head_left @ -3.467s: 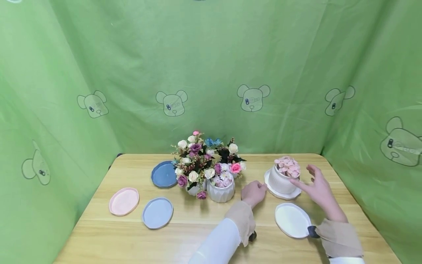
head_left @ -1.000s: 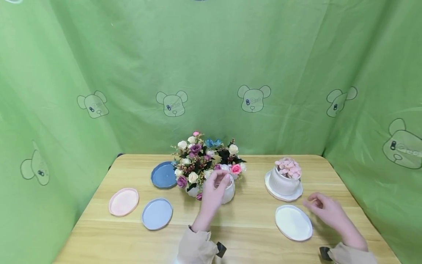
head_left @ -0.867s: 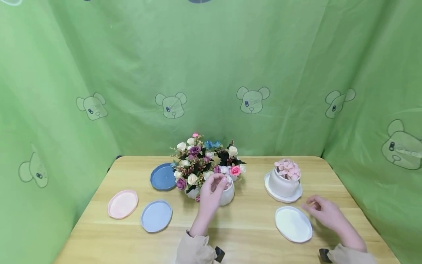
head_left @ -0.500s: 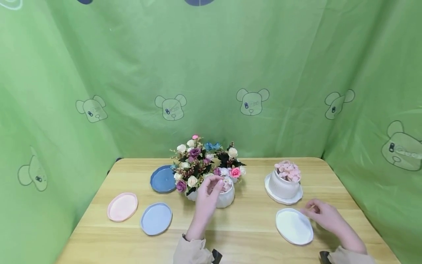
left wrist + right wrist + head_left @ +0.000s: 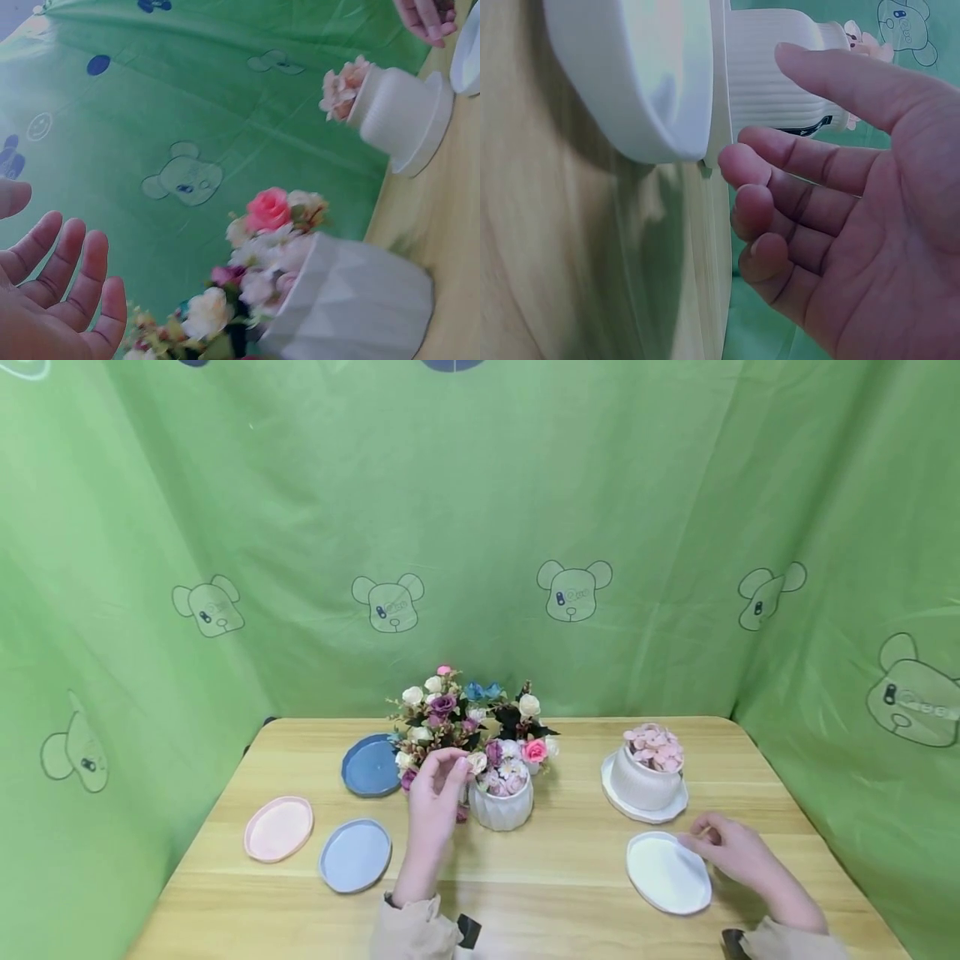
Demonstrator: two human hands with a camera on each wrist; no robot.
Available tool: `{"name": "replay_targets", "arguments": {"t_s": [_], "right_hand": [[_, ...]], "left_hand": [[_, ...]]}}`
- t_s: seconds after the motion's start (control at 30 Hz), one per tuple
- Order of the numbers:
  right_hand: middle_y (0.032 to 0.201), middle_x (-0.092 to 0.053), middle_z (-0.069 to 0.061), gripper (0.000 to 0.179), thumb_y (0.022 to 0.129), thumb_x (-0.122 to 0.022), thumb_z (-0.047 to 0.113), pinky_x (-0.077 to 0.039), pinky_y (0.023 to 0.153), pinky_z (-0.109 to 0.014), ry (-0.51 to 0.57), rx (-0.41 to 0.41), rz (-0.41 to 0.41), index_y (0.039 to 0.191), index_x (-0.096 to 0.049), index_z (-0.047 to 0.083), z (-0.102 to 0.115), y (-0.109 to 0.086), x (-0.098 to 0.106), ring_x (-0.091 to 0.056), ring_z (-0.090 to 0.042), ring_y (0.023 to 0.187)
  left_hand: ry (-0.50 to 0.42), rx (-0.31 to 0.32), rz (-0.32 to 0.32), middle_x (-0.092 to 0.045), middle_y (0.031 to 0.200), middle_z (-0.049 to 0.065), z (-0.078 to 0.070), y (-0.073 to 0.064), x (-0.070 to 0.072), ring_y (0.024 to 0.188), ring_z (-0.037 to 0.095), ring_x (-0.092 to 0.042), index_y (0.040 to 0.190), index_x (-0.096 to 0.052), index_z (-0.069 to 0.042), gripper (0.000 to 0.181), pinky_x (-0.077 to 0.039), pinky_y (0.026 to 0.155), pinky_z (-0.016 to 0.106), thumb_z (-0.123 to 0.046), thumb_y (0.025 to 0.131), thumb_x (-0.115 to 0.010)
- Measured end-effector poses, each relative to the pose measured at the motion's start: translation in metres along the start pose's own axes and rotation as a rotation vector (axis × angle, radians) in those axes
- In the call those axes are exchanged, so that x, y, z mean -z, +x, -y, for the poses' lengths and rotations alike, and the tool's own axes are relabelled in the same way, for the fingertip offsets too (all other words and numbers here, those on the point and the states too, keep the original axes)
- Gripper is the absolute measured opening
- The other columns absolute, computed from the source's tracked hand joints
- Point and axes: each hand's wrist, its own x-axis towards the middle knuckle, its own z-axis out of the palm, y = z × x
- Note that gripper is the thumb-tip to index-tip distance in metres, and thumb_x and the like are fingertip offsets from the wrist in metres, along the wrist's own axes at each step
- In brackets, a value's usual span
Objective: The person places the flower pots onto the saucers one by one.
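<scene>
My left hand (image 5: 437,802) hovers in front of the flower pots with fingers loosely bent and nothing in them. Just right of it stands a white faceted pot (image 5: 501,806) of pale pink and white flowers, which also shows large in the left wrist view. Behind the hand, a tall bunch of mixed roses (image 5: 442,706) is partly hidden. My right hand (image 5: 731,852), relaxed and holding nothing, is beside the right edge of a white plate (image 5: 667,872). Beyond that plate, a white ribbed pot (image 5: 645,781) with pink petals sits on a white scalloped saucer (image 5: 611,802).
On the left of the wooden table (image 5: 247,910) lie a dark blue plate (image 5: 371,766), a pink plate (image 5: 279,829) and a light blue plate (image 5: 356,856). More roses (image 5: 528,706) stand behind the faceted pot. Green curtains (image 5: 480,510) enclose the back and sides.
My left hand went from near the ribbed pot to the faceted pot, then drifted left, uncovering its flowers. My right hand came away from the ribbed pot, down to the white plate.
</scene>
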Motion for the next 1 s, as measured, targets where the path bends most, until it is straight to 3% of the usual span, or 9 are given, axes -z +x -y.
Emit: {"name": "replay_targets", "arguments": {"t_s": [0.23, 0.43, 0.73, 1.0], "right_hand": [[0.081, -0.062, -0.005, 0.040, 0.092, -0.064, 0.035, -0.043, 0.060, -0.025, 0.001, 0.008, 0.002, 0.105, -0.061, -0.003, 0.001, 0.001, -0.003, -0.053, -0.015, 0.073], [0.081, -0.062, -0.005, 0.038, 0.092, -0.064, 0.034, -0.043, 0.060, -0.025, 0.002, 0.002, 0.008, 0.104, -0.061, -0.002, 0.001, 0.000, -0.004, -0.052, -0.015, 0.073], [0.079, -0.060, -0.004, 0.034, 0.092, -0.064, 0.032, -0.042, 0.058, -0.024, 0.006, -0.015, 0.014, 0.102, -0.061, 0.000, 0.000, 0.001, -0.005, -0.051, -0.015, 0.071], [0.078, -0.059, -0.003, 0.032, 0.093, -0.064, 0.031, -0.041, 0.055, -0.023, 0.006, -0.016, 0.011, 0.100, -0.062, 0.000, -0.002, 0.003, -0.006, -0.049, -0.014, 0.068]], "left_hand": [[0.041, -0.031, -0.103, -0.066, 0.097, 0.015, -0.007, 0.006, 0.026, 0.087, 0.018, -0.066, 0.110, -0.062, 0.001, 0.022, -0.058, 0.085, 0.027, -0.015, 0.096, -0.061], [0.034, -0.039, -0.211, -0.066, 0.093, 0.004, -0.001, 0.014, 0.050, 0.085, 0.015, -0.066, 0.112, -0.060, 0.004, 0.025, -0.058, 0.082, 0.023, -0.016, 0.096, -0.060], [0.023, 0.034, -0.356, -0.068, 0.092, 0.001, 0.014, 0.022, 0.078, 0.083, 0.010, -0.065, 0.112, -0.061, 0.000, 0.021, -0.057, 0.081, 0.019, -0.015, 0.098, -0.057], [0.124, 0.144, -0.380, -0.065, 0.086, -0.009, 0.035, 0.028, 0.090, 0.080, 0.005, -0.065, 0.114, -0.060, 0.004, 0.025, -0.055, 0.074, 0.014, -0.015, 0.098, -0.056]]}}
